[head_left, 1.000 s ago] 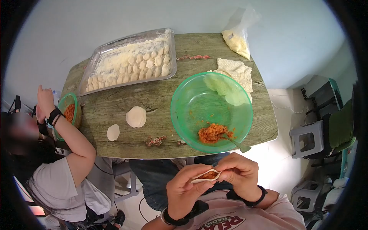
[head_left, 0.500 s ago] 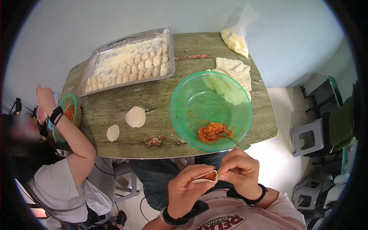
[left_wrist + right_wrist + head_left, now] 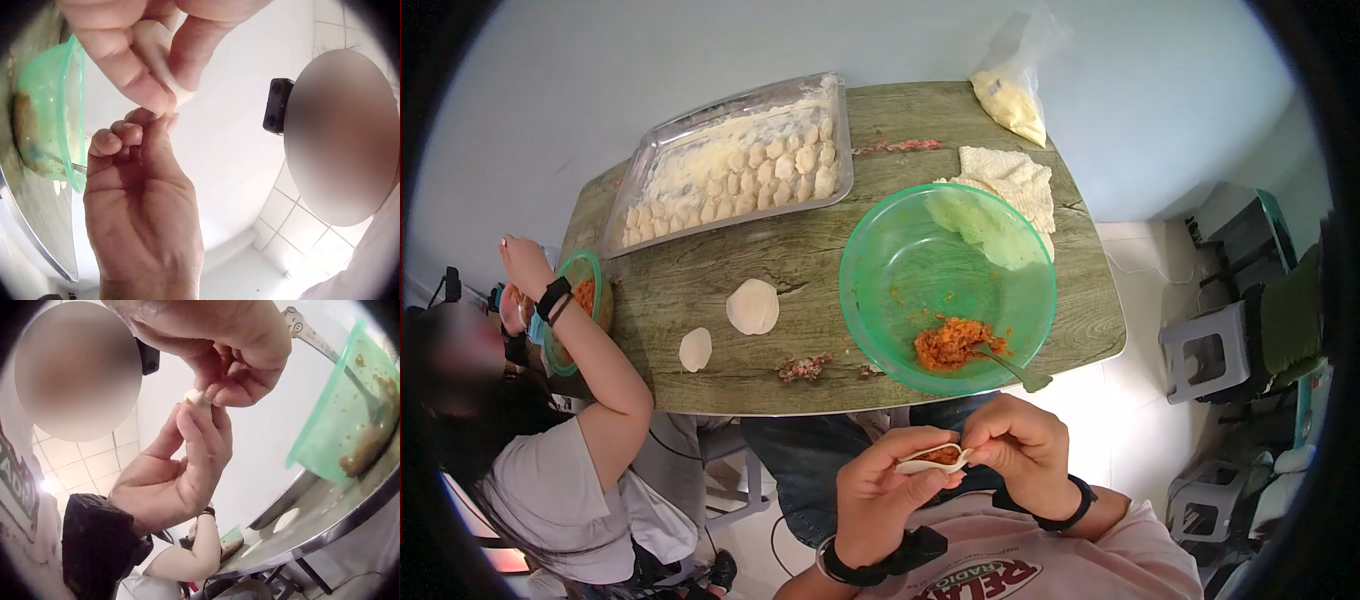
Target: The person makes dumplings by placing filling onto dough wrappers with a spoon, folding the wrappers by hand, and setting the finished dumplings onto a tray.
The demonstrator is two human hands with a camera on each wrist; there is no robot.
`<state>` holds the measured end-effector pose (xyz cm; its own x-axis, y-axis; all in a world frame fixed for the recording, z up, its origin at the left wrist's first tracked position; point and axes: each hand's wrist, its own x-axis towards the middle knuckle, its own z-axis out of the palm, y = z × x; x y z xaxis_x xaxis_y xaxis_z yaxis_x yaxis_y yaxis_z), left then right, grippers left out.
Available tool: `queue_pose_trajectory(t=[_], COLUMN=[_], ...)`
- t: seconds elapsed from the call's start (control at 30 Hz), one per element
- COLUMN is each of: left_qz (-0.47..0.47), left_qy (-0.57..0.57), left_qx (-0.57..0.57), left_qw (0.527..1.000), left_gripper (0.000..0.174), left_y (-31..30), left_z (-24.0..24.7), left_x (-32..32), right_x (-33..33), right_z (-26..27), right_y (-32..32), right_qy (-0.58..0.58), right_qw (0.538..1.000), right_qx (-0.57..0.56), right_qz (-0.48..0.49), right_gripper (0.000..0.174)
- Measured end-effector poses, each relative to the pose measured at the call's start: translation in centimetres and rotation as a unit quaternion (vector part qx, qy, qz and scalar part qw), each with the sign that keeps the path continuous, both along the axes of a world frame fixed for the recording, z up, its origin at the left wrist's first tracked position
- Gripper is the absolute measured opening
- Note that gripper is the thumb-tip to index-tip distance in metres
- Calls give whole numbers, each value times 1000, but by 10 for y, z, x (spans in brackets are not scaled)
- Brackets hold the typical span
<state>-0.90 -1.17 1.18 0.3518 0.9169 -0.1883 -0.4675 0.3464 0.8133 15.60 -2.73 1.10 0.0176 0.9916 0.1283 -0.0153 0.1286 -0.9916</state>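
Observation:
Just beyond the table's near edge, my left hand cradles a half-folded dumpling between its thumb and fingers. Orange-red filling shows through the opening along its top. My right hand pinches the right end of the wrapper with thumb and forefinger. In the left wrist view, the pale dough lies between left thumb and fingers, with the right fingertips meeting its end. From the right wrist, a gathered tip of dough shows between both hands; the filling is hidden there.
A green bowl holds filling and a spoon. A metal tray carries flour and several dumplings. Wrappers and a single wrapper lie on the table. Another person works at a smaller bowl on the left.
My right fingers have drawn in and pinched the wrapper's right end, leaving a small point there. My left hand keeps its hold. The other person's raised hand has shifted slightly.

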Motion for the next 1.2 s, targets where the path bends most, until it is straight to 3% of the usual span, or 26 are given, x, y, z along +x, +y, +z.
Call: queue_pose_trajectory(t=[0.27, 0.37, 0.43, 0.6, 0.67, 0.73, 0.77, 0.93, 1.2], left_qz=[7, 12, 9, 19, -5, -3, 0, -17, -16], left_qy=[-8, -9, -7, 2, 0, 53, 104, 86, 121], left_qx=[-4, -11, -11, 7, 43, 77, 111, 86, 146], left_qw=[1000, 1000, 1000, 1000, 999, 996, 988, 992, 982], left_gripper=[39, 40, 40, 39, 30, 31, 32, 34, 36], left_y=[2, 2, 1, 1, 3, 1, 0, -2, 0], left_z=[2, 3, 2, -1, -2, -3, -3, -1, -4], left_x=[0, 2, 2, 0, -3, -3, -3, 0, 0], right_x=[-3, 1, 3, 2, 0, -2, -1, 3, 1], right_z=[6, -5, -7, 1, 6, 9, 9, 2, 1], right_y=[-1, 0, 0, 2, 5, 6, 6, 5, 7], right_qy=[81, 40, -30, -13, -10, -28, -28, -76, -85], right_qw=[994, 998, 999, 1000, 1000, 999, 999, 997, 995], right_qx=[-73, -32, -21, -12, 4, 28, 27, 17, 40], right_qz=[-2, 21, 20, 21, 7, -7, -8, -3, -16], right_gripper=[9, 10, 20, 16, 18, 31, 31, 15, 13])
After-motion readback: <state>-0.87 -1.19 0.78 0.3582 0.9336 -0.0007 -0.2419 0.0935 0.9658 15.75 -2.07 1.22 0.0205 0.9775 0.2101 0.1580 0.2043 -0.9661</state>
